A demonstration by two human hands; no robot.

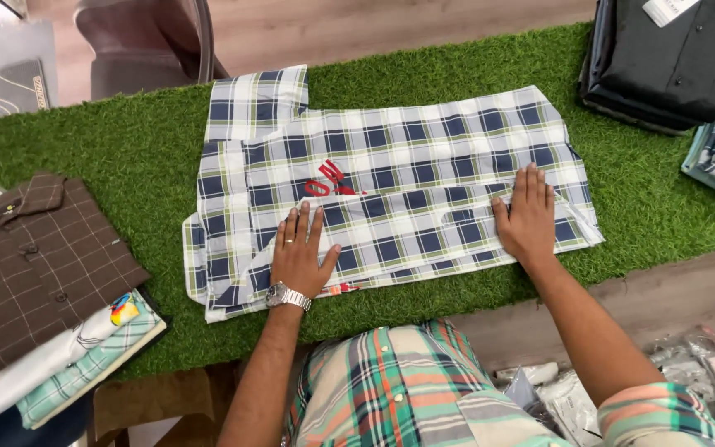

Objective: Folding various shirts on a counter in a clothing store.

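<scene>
- This looks like a clothing shop or garment packing counter.
- The counter (151,149) is covered in green artificial turf, like a display surface.
- A stack of folded shirts (51,290) sits at one end, a brown checked one on top.
- A folded black shirt (672,58) with a paper tag lies at the far corner, beside another checked one.
- Clear plastic bags (705,372) are piled below the counter edge.
</scene>
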